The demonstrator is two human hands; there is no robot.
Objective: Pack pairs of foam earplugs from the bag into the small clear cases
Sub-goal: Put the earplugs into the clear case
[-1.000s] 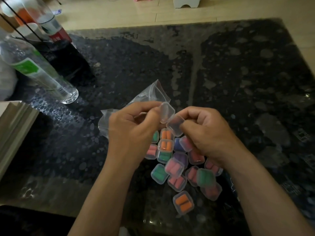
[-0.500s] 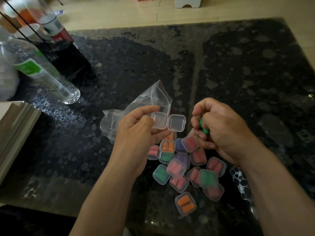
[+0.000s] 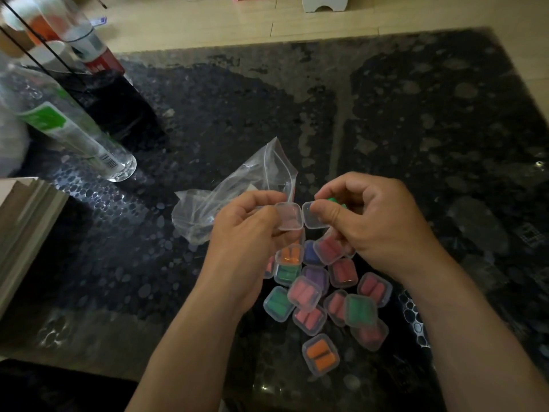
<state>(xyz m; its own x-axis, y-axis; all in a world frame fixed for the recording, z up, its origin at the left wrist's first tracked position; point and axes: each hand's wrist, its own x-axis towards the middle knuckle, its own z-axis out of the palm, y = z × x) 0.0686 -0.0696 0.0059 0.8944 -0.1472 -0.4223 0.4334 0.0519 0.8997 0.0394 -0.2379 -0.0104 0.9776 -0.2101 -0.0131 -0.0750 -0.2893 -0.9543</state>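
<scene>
A small clear case (image 3: 290, 216) lies open and hinged flat between both hands, nothing visible inside it. My left hand (image 3: 246, 233) pinches its left half. My right hand (image 3: 371, 221) has its thumb on the right half (image 3: 315, 220) and holds a green earplug (image 3: 333, 201) in the curled fingers. Behind the left hand lies the crumpled clear zip bag (image 3: 237, 188). Below the hands sits a heap of shut cases (image 3: 320, 292) holding pink, green, orange and purple earplug pairs.
The dark speckled table (image 3: 416, 129) reaches back to a pale wooden floor. At the left stand a clear bottle with a green label (image 3: 68, 135), a red-labelled bottle (image 3: 89, 49) and a black block. A stack of pale boards (image 3: 23, 221) sits at the left edge.
One second ago both hands were opening the case. The right hand then drew away with a green earplug and has now come back to the open case's right half.
</scene>
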